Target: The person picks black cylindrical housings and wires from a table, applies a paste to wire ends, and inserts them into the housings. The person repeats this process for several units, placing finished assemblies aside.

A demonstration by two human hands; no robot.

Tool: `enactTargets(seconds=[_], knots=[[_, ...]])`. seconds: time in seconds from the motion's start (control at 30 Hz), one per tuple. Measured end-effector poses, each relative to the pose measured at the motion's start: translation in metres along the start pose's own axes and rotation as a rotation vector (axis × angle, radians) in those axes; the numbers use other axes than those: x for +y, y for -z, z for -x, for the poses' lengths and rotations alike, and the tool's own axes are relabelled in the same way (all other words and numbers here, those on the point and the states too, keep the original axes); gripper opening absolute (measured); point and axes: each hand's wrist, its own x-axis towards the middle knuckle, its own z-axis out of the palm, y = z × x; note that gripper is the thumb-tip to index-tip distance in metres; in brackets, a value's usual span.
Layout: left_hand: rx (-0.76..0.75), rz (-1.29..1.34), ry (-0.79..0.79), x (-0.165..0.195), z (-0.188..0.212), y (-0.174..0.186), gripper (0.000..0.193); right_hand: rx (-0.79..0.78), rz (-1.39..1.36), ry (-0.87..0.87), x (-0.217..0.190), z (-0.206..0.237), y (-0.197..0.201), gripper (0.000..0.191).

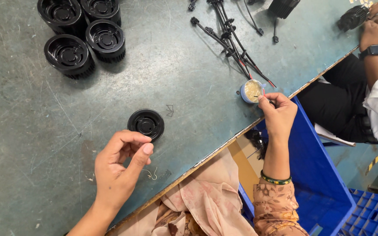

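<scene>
This is a small assembly workshop. A scuffed, scratched grey-green tabletop (31, 144) carries batches of identical black finned housings (82, 32) and a bundle of black wire leads with connectors (232, 43). Blue plastic parts crates (320, 175) stand beside it, and a co-worker (372, 78) sits across handling the same kind of housing.

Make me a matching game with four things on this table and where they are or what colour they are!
Things:
1. small round cup
2. single black round part
3. stack of black round parts
4. bin

Descriptions:
A. blue, beside the table edge below the right hand
B. grouped at the table's far left corner
C. holds pale yellowish stuff, at the right hand's fingertips
D. lies alone on the table just above the left hand

Pairs: 1-C, 2-D, 3-B, 4-A
</scene>
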Motion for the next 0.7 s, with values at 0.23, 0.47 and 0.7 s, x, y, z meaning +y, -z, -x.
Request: enactTargets(seconds=[0.23,0.47,0.7], knots=[[-0.021,0.007,-0.028,-0.002,0.0,0.002,0.016,0.016,0.014,-0.008,-0.001,-0.001,-0.001,0.01],[-0.034,0.029,-0.04,-0.003,0.0,0.003,0.016,0.03,0.047,-0.024,-0.002,0.0,-0.001,0.01],[-0.016,0.043,-0.053,-0.003,0.002,0.005,0.015,-0.02,-0.184,0.019,0.008,-0.001,0.01,0.01]])
